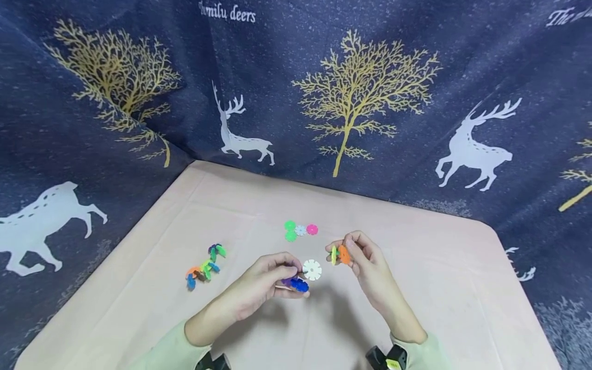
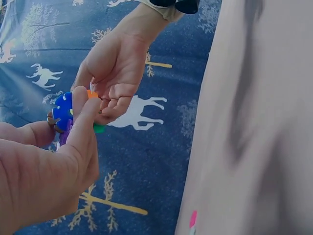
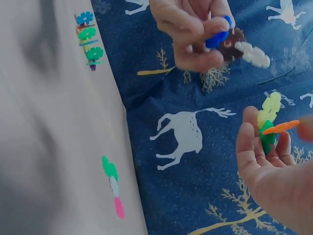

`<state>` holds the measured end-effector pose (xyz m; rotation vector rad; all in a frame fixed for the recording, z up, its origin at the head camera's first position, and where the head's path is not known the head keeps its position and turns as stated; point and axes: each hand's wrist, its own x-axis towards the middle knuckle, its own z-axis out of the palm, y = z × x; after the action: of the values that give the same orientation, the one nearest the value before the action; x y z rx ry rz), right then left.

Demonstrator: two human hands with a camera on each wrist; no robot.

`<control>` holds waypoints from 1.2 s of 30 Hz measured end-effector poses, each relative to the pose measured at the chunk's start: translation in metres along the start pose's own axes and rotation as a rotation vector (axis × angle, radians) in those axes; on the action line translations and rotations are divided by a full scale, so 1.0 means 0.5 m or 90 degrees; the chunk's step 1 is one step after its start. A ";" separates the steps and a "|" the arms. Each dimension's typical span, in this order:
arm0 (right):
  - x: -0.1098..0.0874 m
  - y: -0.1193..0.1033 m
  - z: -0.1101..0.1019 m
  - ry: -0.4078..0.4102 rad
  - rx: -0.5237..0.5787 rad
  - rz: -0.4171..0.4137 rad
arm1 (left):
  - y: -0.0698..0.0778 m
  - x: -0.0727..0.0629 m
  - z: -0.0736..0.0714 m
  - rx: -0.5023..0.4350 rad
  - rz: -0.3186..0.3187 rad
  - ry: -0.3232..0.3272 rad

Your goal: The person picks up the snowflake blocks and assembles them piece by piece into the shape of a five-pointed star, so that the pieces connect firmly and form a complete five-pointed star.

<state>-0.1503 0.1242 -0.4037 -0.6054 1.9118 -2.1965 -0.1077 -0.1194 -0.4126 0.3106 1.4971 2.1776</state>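
Observation:
My left hand [image 1: 270, 280] pinches a small joined cluster of notched plastic discs above the table. In it are a white disc [image 1: 312, 270], a blue disc [image 1: 299, 285], a purple disc [image 2: 66, 134] and a brown disc [image 3: 231, 45]. To its right, my right hand [image 1: 370, 264] holds another cluster between thumb and fingers: a yellow disc [image 1: 334, 255], an orange disc [image 1: 344, 254] and a green disc [image 3: 267, 137] linking them. A short gap separates the two clusters in the head view.
On the table [image 1: 416, 288] behind the hands lie flat green discs [image 1: 290, 226], a pale blue disc [image 1: 300, 230] and a pink disc [image 1: 312, 229]. A joined chain of several coloured discs [image 1: 205, 270] sits at the left. A dark blue deer-print cloth [image 1: 277, 67] hangs around the table.

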 end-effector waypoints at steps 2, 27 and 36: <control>-0.005 -0.001 0.004 -0.005 -0.008 -0.018 | 0.000 0.001 0.000 -0.015 -0.009 -0.008; -0.018 -0.016 0.023 -0.012 -0.138 -0.196 | 0.018 0.003 0.024 0.076 -0.004 -0.005; -0.028 -0.025 0.029 -0.012 -0.166 -0.199 | 0.020 0.004 0.032 0.217 0.030 0.048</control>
<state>-0.1301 0.1186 -0.3927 -1.0264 2.2451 -2.1088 -0.1048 -0.1081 -0.3974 0.3823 1.9232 1.9825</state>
